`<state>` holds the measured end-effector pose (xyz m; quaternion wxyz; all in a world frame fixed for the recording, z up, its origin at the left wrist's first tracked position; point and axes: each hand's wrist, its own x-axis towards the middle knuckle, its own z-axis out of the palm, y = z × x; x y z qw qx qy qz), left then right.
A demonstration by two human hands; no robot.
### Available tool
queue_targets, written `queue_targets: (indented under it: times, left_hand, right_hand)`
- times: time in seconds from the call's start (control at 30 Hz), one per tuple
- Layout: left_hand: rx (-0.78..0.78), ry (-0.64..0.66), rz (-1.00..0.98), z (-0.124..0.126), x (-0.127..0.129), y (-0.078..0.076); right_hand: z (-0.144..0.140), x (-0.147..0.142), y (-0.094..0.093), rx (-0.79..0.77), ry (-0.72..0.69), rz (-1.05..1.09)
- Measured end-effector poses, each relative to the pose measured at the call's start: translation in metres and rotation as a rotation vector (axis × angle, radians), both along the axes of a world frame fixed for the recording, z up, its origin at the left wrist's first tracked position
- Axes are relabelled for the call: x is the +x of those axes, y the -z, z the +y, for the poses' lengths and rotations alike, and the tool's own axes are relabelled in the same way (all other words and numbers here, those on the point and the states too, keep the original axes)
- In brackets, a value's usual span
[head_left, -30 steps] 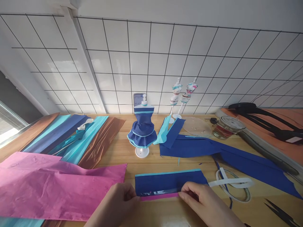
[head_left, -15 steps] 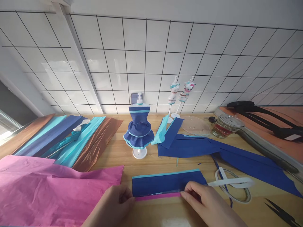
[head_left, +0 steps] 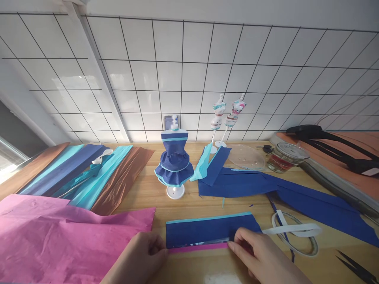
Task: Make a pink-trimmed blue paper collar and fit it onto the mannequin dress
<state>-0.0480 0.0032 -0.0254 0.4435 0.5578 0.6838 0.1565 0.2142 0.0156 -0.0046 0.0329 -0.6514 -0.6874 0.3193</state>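
Observation:
A dark blue paper strip [head_left: 207, 230] with a light blue top edge lies flat on the wooden table [head_left: 189, 197], near its front. Along the strip's lower edge run a pink strip [head_left: 197, 248] and a shiny band of tape. My left hand [head_left: 142, 258] pinches the left end of that lower edge. My right hand [head_left: 260, 256] presses its fingertips on the right end. A small mannequin in a blue ruffled paper dress [head_left: 174, 161] stands behind the strip.
Pink tissue paper [head_left: 68, 236] covers the front left. Blue, turquoise and brown sheets [head_left: 89, 173] lie behind it. Long blue paper [head_left: 296, 197], a tape ring [head_left: 296, 234], black scissors [head_left: 355, 268], a glass jar [head_left: 286, 157], a clear plate [head_left: 247, 157] and two bare mannequins [head_left: 226, 118] sit at the right.
My right hand has slid slightly to the right along the strip's lower edge. The view has shifted a little; my left hand stays at the left end.

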Motion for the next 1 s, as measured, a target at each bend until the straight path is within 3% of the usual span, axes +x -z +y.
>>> queue_targets:
  times: [0.6,1.0]
  left_hand:
    - [-0.086,-0.132,-0.086,0.0002,0.005,0.0073]
    - [-0.084,-0.122,-0.088,0.0008,0.0078,0.0028]
  right_hand:
    - [0.0036,-0.0004,0.0003,-0.011,0.003,-0.029]
    - [0.005,-0.0008,-0.0004,0.015,0.003,-0.005]
